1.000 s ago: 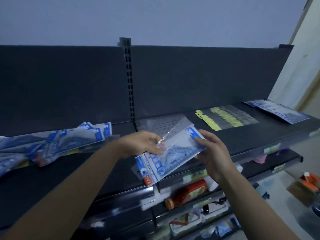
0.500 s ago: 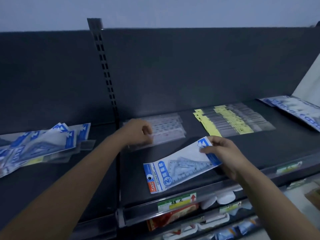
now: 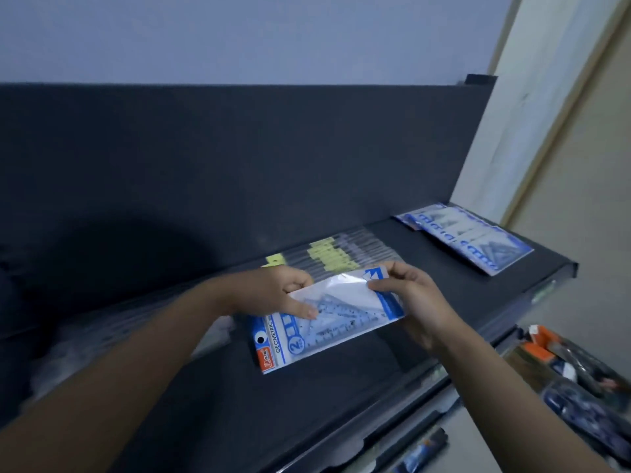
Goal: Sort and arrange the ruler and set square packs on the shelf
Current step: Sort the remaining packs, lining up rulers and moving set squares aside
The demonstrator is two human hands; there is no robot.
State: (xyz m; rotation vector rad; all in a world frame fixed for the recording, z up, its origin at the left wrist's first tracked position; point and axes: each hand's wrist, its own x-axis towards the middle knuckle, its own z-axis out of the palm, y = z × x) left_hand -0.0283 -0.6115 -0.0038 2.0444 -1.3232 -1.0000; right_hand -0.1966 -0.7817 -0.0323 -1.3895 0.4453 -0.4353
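Head: pack, left grip, right grip

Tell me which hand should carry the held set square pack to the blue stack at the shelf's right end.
Right. The right hand pinches the set square pack at its right end, on the side of the blue stack; the left hand would probably have to reach across.

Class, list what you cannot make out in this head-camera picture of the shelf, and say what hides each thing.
Head view throughout:
- held set square pack: small print blurred; left hand and right hand cover parts.
- ruler packs: near ends hidden behind the hands and pack; yellow labels unreadable.
- stack of blue packs at right: overlapping and blurred, number untellable.
- lower-shelf goods: blurred, cut by the right edge.
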